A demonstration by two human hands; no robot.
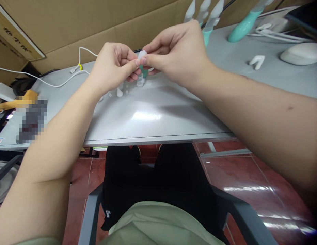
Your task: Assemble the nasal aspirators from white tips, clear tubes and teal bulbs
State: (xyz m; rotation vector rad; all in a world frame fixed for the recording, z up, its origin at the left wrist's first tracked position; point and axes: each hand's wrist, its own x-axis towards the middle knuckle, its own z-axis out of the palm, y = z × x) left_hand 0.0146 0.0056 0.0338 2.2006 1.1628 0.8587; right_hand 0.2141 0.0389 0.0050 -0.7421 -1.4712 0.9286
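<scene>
Both hands meet over the far middle of the desk. My left hand (113, 66) is closed, thumb and fingertips pinching a small whitish plastic piece (142, 54). My right hand (180, 49) pinches the same piece from the other side, its thumb tip against my left thumb. Just beneath the thumbs a teal part (144, 72) shows, with a small clear plastic part (140, 81) below it. Fingers hide how these join. Several small white pieces, one of them teardrop-shaped (120, 92), lie on the desk by my left wrist.
Several teal devices with pointed white tips (215, 15) stand behind my right hand. Another teal-handled device (246, 25) lies farther right, near a white bent piece (257, 62) and a white mouse (302, 53). A white cable (63, 83) and a yellow tool (28, 98) are left.
</scene>
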